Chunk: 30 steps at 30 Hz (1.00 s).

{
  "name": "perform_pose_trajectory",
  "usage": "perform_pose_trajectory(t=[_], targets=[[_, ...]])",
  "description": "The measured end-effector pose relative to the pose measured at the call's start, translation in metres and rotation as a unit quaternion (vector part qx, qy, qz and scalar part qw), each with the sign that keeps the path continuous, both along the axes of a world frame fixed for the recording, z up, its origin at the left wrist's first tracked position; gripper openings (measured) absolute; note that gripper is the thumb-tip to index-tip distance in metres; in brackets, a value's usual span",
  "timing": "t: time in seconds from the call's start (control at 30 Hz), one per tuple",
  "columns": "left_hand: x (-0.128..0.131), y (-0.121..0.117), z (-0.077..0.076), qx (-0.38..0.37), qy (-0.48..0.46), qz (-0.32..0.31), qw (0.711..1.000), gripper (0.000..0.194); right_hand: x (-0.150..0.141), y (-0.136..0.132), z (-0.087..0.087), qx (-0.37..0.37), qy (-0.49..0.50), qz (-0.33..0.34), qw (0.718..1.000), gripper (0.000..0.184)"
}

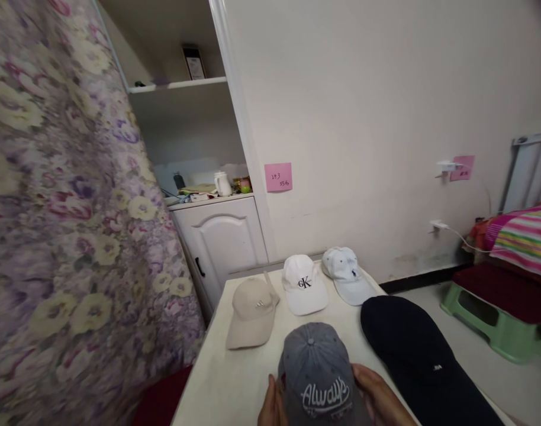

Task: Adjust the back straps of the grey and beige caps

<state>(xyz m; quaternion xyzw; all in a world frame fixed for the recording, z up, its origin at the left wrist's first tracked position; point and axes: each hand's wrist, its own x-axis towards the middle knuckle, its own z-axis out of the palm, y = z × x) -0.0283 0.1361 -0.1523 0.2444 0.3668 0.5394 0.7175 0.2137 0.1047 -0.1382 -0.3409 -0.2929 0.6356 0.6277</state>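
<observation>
Both hands — grey cap [317,373] between

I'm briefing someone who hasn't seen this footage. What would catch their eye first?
Most striking is the grey cap with "Always" stitched in white, held at the near edge of the table between the left hand and the right hand. Around it lie a beige cap, a white cap, a pale blue cap and a dark cap. A flowered curtain fills the left side.
</observation>
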Motion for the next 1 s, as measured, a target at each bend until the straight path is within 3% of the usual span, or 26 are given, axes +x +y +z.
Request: perform_pose_trajectory(t=[0.2,0.43,0.53,0.63,0.7,0.77,0.83,0.9,1.0], targets=[[0.008,0.007,-0.010,-0.055,-0.014,-0.027,0.998,0.040,0.001,-0.004,-0.008,-0.018,0.002,0.011,1.000,0.046],[0.008,0.023,-0.025,-0.040,-0.025,0.034,0.998,0.021,-0.001,0.000,-0.005,0.001,0.046,0.009,0.999,0.055],[0.016,0.038,-0.018,-0.015,-0.020,0.047,0.999,0.023,0.003,0.009,-0.003,0.009,0.069,-0.001,0.998,0.054],[0.025,0.052,0.000,0.025,-0.014,0.055,0.998,0.030,0.009,0.026,-0.001,0.009,0.077,-0.033,0.996,0.055],[0.028,0.057,0.012,0.056,-0.010,0.066,0.996,0.030,0.014,0.039,-0.005,0.003,0.049,-0.068,0.997,0.058],[0.031,0.057,0.021,0.079,-0.007,0.063,0.995,0.041,0.021,0.050,-0.014,-0.010,-0.018,-0.114,0.993,0.062],[0.036,0.056,0.024,0.072,-0.005,0.035,0.997,0.041,0.028,0.056,-0.028,-0.027,-0.098,-0.151,0.983,0.065],[0.043,0.056,0.022,0.034,-0.006,-0.006,0.999,0.027,0.034,0.057,-0.043,-0.045,-0.144,-0.169,0.974,0.058],[0.053,0.059,0.017,-0.023,-0.006,-0.050,0.998,0.035,0.037,0.052,-0.057,-0.048,-0.193,-0.185,0.963,0.050]])
